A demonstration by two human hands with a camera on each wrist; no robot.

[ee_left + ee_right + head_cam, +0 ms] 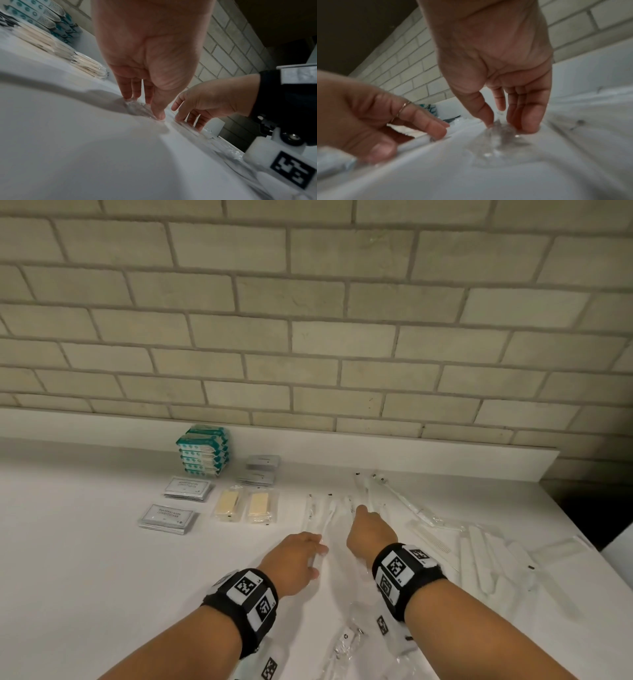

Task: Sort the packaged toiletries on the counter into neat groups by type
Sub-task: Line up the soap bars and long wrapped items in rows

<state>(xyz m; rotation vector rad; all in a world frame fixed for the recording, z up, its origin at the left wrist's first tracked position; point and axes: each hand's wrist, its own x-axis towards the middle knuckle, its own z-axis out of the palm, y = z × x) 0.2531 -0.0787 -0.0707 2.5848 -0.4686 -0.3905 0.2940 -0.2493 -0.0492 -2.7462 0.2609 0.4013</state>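
Note:
Several toothbrushes in clear wrappers (330, 513) lie side by side at the counter's middle. My left hand (317, 559) pinches the handle end of one wrapped toothbrush (137, 106) between thumb and fingers, low on the counter. My right hand (364, 523) is just to its right, its straight fingertips (526, 126) and thumb pressing on the crinkled wrapper of another toothbrush (500, 132), with the index finger stretched forward. To the left stand a stack of teal packs (202, 451), grey sachets (261, 470), two piles of shampoo sachets (186, 489) and two wrapped soap bars (245, 506).
Wrapped combs (479, 556) and more clear-wrapped long items (404, 501) lie scattered on the right of the white counter (85, 542). The counter's right edge (582, 529) drops to a dark gap. A brick wall with a low ledge (445, 453) backs it.

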